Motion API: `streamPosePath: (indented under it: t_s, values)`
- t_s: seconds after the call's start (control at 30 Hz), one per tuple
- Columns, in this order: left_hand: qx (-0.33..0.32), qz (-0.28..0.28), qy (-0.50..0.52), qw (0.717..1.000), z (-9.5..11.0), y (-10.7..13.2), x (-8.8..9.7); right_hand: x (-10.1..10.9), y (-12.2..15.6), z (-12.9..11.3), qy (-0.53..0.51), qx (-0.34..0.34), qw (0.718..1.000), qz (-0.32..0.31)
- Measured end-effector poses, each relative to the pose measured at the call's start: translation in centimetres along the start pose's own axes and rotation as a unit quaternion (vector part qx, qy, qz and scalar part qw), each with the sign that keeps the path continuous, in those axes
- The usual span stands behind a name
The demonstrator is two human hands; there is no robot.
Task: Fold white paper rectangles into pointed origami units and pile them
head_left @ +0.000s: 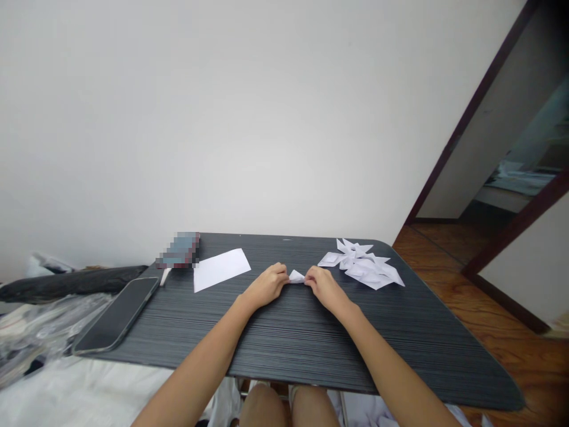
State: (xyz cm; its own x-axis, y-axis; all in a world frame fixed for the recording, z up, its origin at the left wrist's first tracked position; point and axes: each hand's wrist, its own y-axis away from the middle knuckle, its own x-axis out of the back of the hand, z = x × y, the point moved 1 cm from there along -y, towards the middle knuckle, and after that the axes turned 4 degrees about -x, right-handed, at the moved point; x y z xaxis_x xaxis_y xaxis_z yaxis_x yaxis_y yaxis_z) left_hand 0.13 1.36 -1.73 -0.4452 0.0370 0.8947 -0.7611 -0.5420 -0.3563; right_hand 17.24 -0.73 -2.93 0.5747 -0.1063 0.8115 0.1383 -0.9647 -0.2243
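The person's left hand and right hand meet over the middle of the dark, fine-lined worktop; between them is 1 small folded white paper, its pointed top rising in the narrow gap; the fingers of the left hand are drawn together and pinch its left end, and the fingers of the right hand pinch its right end in the same way; the lower folds are partly hidden by the fingers.

Just beyond the right hand, toward the worktop's far right corner, lies a loose pile of folded white paper pieces, many with sharp points, overlapping so that their count cannot be told; on the other side, near the left hand but apart from it, a flat white sheet lies at a slant; its left end is just beside a pixelated item, too blurred to identify, near the far left corner.

A phone with a dark screen lies along the worktop's left edge; past that edge are a long black bundle, crumpled clear plastic and white cloth; a plain pale wall stands behind the worktop; wood-patterned floor shows at the right.
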Motion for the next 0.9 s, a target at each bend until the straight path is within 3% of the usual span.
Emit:
streamPosePath:
  t_s: [0.17,0.33,0.5,0.6,0.8,0.9]
  values:
    - [0.127,0.061,0.026,0.990,-1.1,-0.4,-1.2,-0.3,-0.5,0.2,0.018,-0.047,0.999,0.013]
    - [0.194,0.023,0.004,0.981,-1.5,-1.0,-1.6,-0.4,-0.8,-0.4,0.085,-0.077,0.993,-0.007]
    - [0.242,-0.014,-0.017,0.970,-1.2,-1.0,-1.2,-0.4,-1.4,-0.4,0.086,-0.100,0.991,-0.036]
    - [0.202,-0.001,-0.005,0.979,-0.7,-0.9,-0.9,-0.5,-1.6,-0.2,0.085,-0.079,0.992,-0.039]
    - [0.018,-0.027,-0.065,0.997,0.8,-0.5,-0.7,-1.2,-1.2,-0.1,0.134,-0.073,0.988,-0.024]
    - [-0.009,-0.042,-0.097,0.994,1.5,-0.4,-0.8,-1.5,-0.9,-0.1,0.142,-0.072,0.987,0.000]
